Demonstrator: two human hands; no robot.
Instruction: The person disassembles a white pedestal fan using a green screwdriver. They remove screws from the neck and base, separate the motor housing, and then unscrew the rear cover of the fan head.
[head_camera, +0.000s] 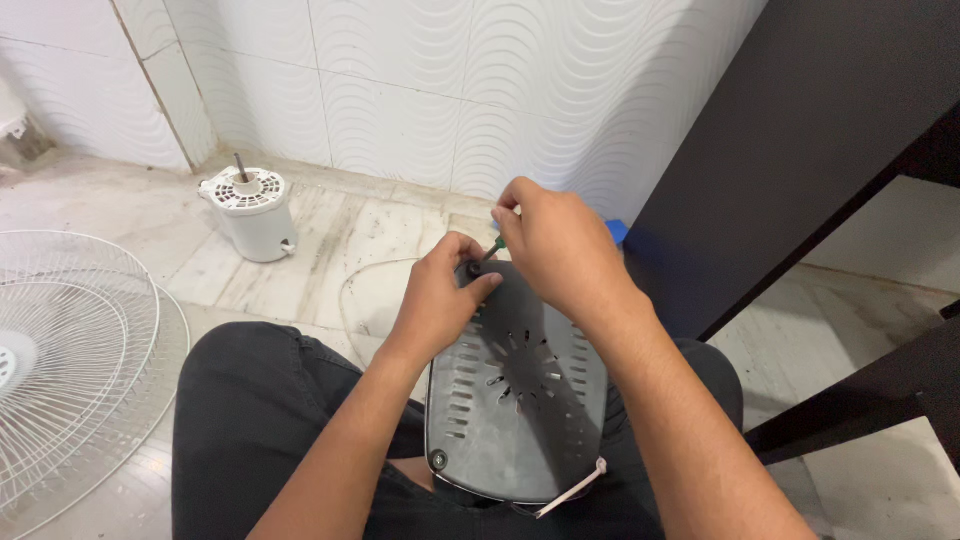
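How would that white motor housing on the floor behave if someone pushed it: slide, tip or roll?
The motor housing stands upright on a flat end, so it would probably slide on the smooth tiles rather than roll. It looks squat, so tipping seems unlikely. Knocked onto its round side, it might roll.

Seated on a pale marble floor (360, 240), with a dark grey slotted plastic fan base plate (520, 400) resting on the lap in black trousers. Left hand (440, 295) pinching a corner of the plate. Right hand (560, 250) gripping a green-handled screwdriver (494, 247) at that corner. White cylindrical fan motor housing (252, 210) standing near the tiled wall. 2 white wire fan grilles (70, 350) lying at left.
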